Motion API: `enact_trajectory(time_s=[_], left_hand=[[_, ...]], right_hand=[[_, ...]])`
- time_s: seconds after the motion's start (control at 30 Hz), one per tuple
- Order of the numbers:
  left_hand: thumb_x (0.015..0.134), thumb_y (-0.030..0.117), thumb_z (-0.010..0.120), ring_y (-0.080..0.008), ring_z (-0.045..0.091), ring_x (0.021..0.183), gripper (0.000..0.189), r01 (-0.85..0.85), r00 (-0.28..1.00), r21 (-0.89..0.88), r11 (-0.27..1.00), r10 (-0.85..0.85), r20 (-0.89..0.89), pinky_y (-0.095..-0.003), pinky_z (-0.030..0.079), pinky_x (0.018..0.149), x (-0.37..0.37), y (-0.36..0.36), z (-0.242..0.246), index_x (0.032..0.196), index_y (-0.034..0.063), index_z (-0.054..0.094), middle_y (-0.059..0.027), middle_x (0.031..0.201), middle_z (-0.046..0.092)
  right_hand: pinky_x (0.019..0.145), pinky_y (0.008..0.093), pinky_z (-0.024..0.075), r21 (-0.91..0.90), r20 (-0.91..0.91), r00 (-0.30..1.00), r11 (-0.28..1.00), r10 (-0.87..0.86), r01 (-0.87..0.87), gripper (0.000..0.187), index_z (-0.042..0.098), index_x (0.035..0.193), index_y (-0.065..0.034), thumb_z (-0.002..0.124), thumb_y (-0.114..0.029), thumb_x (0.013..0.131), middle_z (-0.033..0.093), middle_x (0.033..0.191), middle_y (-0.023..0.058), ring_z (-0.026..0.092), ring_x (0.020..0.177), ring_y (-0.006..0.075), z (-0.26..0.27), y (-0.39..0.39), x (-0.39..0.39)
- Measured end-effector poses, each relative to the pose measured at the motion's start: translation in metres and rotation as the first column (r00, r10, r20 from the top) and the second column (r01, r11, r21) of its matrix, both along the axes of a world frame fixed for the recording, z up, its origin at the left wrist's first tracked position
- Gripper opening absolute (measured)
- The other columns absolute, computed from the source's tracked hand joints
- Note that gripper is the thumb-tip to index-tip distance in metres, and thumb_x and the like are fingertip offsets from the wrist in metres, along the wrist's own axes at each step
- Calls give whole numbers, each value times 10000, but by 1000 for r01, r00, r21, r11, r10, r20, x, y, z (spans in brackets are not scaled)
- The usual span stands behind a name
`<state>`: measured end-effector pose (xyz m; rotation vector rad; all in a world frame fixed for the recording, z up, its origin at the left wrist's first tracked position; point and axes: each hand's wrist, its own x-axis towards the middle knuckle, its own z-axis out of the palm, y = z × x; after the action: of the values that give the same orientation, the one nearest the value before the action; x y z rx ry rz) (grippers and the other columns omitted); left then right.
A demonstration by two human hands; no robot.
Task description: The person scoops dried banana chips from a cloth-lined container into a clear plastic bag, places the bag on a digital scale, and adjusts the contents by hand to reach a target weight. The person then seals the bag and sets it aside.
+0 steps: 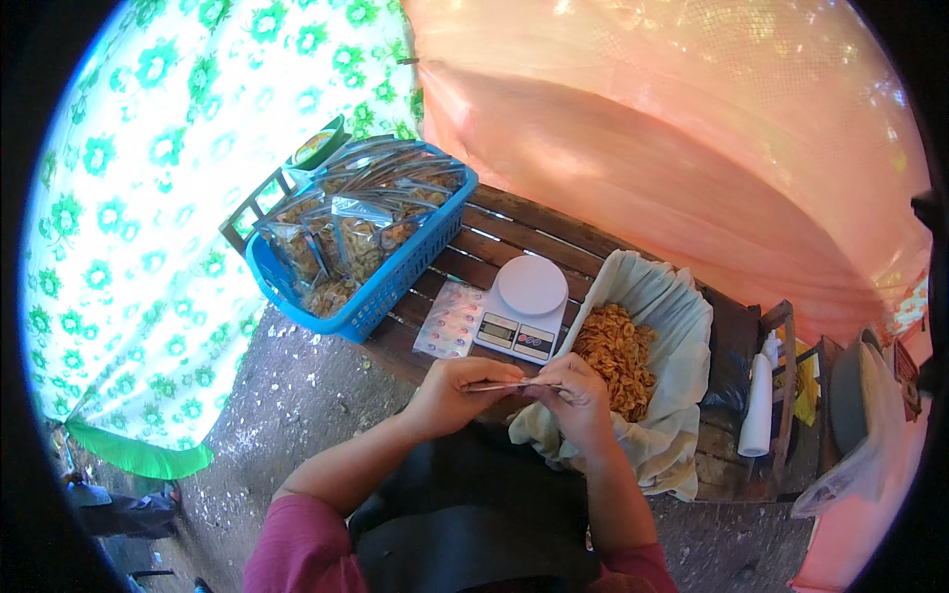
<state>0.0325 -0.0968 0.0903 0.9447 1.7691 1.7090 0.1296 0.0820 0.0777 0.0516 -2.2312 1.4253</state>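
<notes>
Both hands meet in front of my body, just short of the kitchen scale. My left hand [458, 391] pinches one side of a thin flat piece [495, 386], seen almost edge-on, so its kind is unclear. The other end of it is between the fingers of my right hand [577, 396]. Beyond them the white digital scale [532, 285] has nothing on its round plate. A sheet of round printed labels [451, 320] lies against the scale's left side. To the right, a cloth-lined container [678, 326] holds a heap of brown fried chips [615, 359].
A blue plastic basket [411, 278] full of clear pouches of chips [363, 244] stands on the slatted wooden bench [504, 241]. Right of the cloth are a black plastic bag [730, 348] and a white roll [756, 408]. An orange tarp [667, 148] and a flowered sheet [156, 222] hang around.
</notes>
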Motion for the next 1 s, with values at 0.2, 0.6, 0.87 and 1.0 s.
enact_trajectory(time_s=[0.2,0.6,0.87,1.0], left_hand=[[860,9,644,-158,659,895,113,-150,988,-92,984,145,-56,-306,523,821,-14,-56,16,958,-11,697,-104,1029,703],[853,342,716,-129,570,821,387,-714,680,9,700,696,-231,-290,447,736,-243,-182,1,1068,22,685,-33,912,662],[841,180,698,-235,584,1089,318,-759,572,-181,625,508,-645,-367,443,956,-332,-211,-76,1127,50,645,-113,1158,633],[867,156,655,-304,532,1121,296,-875,243,-34,484,376,-894,-431,426,964,-317,-201,-65,1155,93,625,-121,1157,582]], right_hand=[[609,274,470,104,-68,998,995,-6,13,157,679,841,-42,787,-53,727,601,772,51,589,693,162,2,-11,-8],[732,271,476,-235,24,894,866,-448,440,282,595,1212,3,455,-141,1015,651,822,66,595,745,126,-3,32,12],[930,335,455,179,185,847,865,-498,469,347,522,1287,-35,521,-24,940,646,1086,114,612,1008,199,-21,74,67],[946,353,444,27,-27,659,659,-751,752,301,582,1197,-30,537,14,903,629,1106,152,597,1043,261,-21,103,92]])
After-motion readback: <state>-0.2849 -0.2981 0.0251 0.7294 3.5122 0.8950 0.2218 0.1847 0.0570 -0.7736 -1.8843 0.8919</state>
